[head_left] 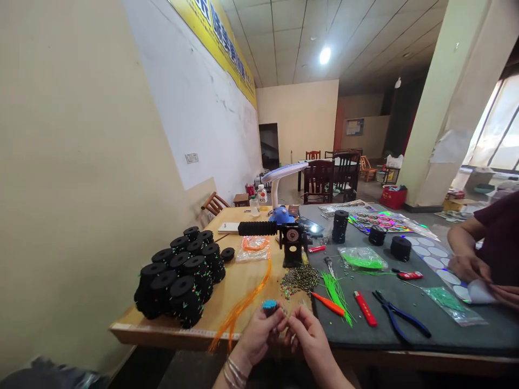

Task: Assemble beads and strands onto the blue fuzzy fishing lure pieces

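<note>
Head: wooden table (219,298), panelled ceiling (286,40).

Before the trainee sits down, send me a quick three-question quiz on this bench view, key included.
1. Multiple choice: what does the left hand hold?
A) an orange tool
B) a dark piece with a bright blue top
C) a plastic bag

2. True or false: the blue-handled pliers lie on the grey mat.

3. Fill in: seen from the camera, the orange strands lie to the ____ of the pile of small loose pieces.

Key: 1. B; 2. True; 3. left
</note>
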### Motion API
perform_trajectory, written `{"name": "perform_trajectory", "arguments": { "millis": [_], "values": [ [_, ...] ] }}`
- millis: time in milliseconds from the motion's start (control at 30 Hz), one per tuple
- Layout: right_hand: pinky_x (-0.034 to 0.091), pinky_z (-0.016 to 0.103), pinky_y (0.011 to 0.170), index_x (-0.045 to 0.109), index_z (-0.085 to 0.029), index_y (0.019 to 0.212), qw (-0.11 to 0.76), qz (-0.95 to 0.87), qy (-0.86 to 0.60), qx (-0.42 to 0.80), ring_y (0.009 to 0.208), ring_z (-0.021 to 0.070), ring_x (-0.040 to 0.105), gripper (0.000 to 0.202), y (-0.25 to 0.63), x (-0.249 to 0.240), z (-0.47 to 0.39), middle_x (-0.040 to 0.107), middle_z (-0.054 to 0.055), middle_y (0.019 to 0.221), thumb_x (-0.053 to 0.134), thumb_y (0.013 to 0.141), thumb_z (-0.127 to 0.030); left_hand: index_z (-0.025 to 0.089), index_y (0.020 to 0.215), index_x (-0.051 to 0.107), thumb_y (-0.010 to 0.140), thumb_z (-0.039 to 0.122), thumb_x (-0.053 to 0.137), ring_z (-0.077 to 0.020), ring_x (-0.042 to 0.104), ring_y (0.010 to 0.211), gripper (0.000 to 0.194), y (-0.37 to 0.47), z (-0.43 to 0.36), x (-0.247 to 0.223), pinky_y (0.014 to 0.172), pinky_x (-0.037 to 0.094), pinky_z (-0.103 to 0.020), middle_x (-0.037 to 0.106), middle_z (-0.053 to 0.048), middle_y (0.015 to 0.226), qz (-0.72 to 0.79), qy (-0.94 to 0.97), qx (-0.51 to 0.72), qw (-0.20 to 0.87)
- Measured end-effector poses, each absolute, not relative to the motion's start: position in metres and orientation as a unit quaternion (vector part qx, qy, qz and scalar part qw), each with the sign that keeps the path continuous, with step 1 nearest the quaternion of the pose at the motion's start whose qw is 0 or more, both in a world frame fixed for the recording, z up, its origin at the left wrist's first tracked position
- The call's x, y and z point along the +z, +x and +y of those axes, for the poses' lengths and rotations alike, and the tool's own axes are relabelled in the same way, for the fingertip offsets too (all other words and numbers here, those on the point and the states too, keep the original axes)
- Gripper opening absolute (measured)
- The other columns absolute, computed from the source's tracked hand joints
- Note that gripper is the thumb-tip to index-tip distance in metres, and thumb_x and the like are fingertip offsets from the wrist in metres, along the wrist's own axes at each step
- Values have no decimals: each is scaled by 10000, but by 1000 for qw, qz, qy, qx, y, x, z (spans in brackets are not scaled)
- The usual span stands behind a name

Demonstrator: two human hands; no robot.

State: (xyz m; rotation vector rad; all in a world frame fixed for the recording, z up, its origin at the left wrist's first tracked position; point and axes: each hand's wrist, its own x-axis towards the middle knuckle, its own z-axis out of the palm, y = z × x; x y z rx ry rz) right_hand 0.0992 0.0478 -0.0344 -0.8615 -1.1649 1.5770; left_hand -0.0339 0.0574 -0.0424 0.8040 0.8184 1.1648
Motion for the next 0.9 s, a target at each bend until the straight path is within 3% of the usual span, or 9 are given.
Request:
{"name": "perform_trajectory", "arguments": {
  "millis": [233,600,900],
  "values": [
    [362,169,390,490,-184,672,485,-466,-358,647,414,77,508,554,95,-38,48,644,4,588,693,615,-696,147,765,593,610,425,848,-42,396,445,408,-40,56,-53,435,239,-160,498,73,510,358,351,532,683],
    [367,166,398,481,-182,672,487,-457,-361,651,434,78,533,558,97,-39,49,678,17,652,702,609,-691,155,767,574,588,459,849,-46,406,460,447,-35,57,-50,447,250,-163,485,80,511,367,371,534,666],
    [352,178,401,471,-191,663,488,-458,-356,652,407,79,518,528,97,-40,49,670,6,600,686,640,-672,146,757,575,663,452,802,-55,395,450,392,-39,55,-41,454,221,-186,517,61,509,365,437,504,650]
  ]
}}
